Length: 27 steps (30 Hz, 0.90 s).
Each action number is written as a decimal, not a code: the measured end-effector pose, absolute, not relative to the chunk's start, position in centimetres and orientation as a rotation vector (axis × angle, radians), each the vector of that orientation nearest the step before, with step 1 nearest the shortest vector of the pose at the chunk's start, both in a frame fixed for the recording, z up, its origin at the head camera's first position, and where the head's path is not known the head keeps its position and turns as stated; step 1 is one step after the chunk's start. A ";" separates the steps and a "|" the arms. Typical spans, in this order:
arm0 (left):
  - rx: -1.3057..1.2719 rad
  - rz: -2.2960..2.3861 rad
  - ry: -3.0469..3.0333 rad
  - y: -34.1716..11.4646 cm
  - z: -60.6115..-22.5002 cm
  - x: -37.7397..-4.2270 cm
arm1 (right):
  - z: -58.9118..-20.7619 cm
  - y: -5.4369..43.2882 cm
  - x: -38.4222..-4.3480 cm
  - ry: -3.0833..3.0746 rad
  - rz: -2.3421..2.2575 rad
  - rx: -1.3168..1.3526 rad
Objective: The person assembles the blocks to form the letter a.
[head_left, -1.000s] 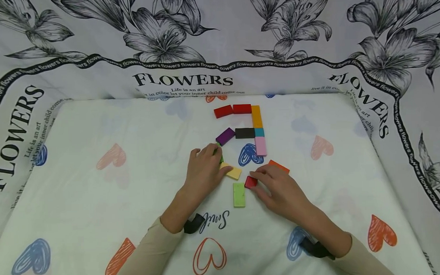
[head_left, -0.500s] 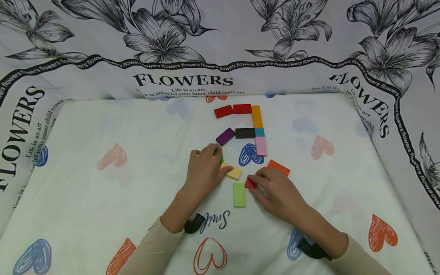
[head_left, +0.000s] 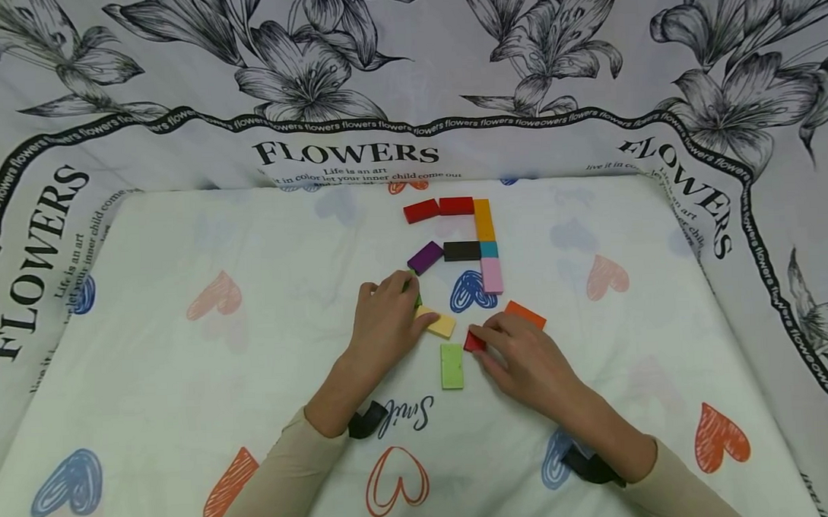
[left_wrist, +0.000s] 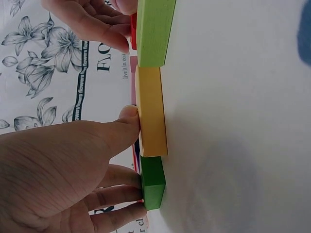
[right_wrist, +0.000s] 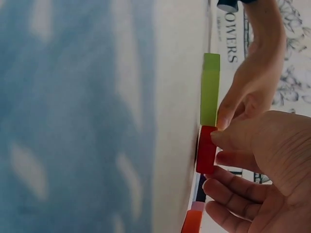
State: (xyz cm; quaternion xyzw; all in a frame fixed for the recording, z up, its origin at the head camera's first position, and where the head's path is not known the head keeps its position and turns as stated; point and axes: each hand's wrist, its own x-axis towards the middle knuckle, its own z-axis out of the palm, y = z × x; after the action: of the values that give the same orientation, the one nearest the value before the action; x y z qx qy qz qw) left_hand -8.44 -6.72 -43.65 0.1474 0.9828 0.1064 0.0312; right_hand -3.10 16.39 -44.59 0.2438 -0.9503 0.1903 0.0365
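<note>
My right hand (head_left: 527, 357) pinches a small red block (right_wrist: 206, 150) between thumb and fingers, low on the cloth. Beside that block lies a light green block (head_left: 452, 366), its long side pointing toward me. My left hand (head_left: 389, 316) touches two blocks: in the left wrist view its thumb tip rests on a yellow block (left_wrist: 152, 111), and its outstretched fingers meet a dark green block (left_wrist: 153, 183). From the head view most of the dark green block is hidden under those fingers. An orange block (head_left: 525, 314) lies just beyond my right knuckles.
Farther off, a bent row joins two red blocks (head_left: 456, 206), a yellow-orange block (head_left: 483, 219), a teal block (head_left: 488, 249), a pink block (head_left: 492, 275), a black block (head_left: 462, 251) and a purple block (head_left: 425, 258). A white cloth (head_left: 283, 233) with printed hearts lies underneath.
Over the last half second the red block has shifted slightly right in my right hand's pinch, a little away from the light green block. My left hand stays in place.
</note>
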 end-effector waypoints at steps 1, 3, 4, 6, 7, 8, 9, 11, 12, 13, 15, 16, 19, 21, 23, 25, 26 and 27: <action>0.453 0.327 3.029 -6.7 -43.7 -8.4 | -44.6 16.4 -3.2 -2.916 0.589 0.750; 0.452 0.330 3.028 -6.8 -43.7 -8.5 | -44.6 16.6 -3.3 -2.915 0.604 0.748; 0.452 0.331 3.027 -6.8 -43.7 -8.5 | -44.6 16.7 -3.4 -2.917 0.613 0.744; 0.452 0.335 3.024 -6.8 -43.8 -8.5 | -44.4 16.9 -3.7 -2.923 0.626 0.730; 0.451 0.336 3.023 -6.8 -43.8 -8.5 | -44.3 17.0 -3.8 -2.926 0.630 0.716; 0.450 0.338 3.022 -6.8 -43.8 -8.5 | -44.2 17.2 -4.1 -2.929 0.636 0.700; 0.449 0.340 3.022 -6.8 -43.8 -8.5 | -44.0 17.3 -4.3 -2.932 0.640 0.685; 0.446 0.338 3.023 -6.8 -43.8 -8.5 | -43.8 17.6 -4.7 -2.934 0.654 0.653; 0.444 0.337 3.022 -6.7 -43.8 -8.5 | -43.7 17.7 -5.0 -2.932 0.664 0.639; 0.448 0.336 3.024 -6.7 -43.8 -8.6 | -43.6 17.8 -5.2 -2.929 0.679 0.622; 0.456 0.338 3.021 -6.6 -43.8 -8.6 | -43.4 18.1 -5.5 -2.920 0.702 0.601; 0.461 0.339 3.019 -6.5 -43.8 -8.6 | -43.4 18.2 -5.7 -2.913 0.713 0.592; 0.475 0.348 3.017 -6.4 -43.8 -8.7 | -43.5 18.5 -6.1 -2.894 0.732 0.582; 0.471 0.344 3.016 -6.4 -43.9 -8.7 | -43.6 18.5 -6.4 -2.890 0.737 0.584; 0.467 0.334 3.018 -6.5 -43.8 -8.6 | -43.8 18.6 -6.6 -2.896 0.742 0.585; 0.462 0.333 3.018 -6.6 -43.8 -8.6 | -43.9 18.6 -6.8 -2.908 0.745 0.576; 0.459 0.335 3.018 -6.7 -43.8 -8.6 | -43.9 18.6 -6.9 -2.916 0.746 0.569; 0.460 0.337 3.019 -6.8 -43.8 -8.5 | -44.0 18.6 -6.9 -2.923 0.745 0.563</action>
State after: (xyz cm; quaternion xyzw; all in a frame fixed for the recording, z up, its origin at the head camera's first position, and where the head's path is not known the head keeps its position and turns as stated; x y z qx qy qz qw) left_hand -8.52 -6.75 -43.76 0.1497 0.9820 0.1095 0.0345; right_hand -6.90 18.64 -44.02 0.1833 -0.9519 0.2427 0.0367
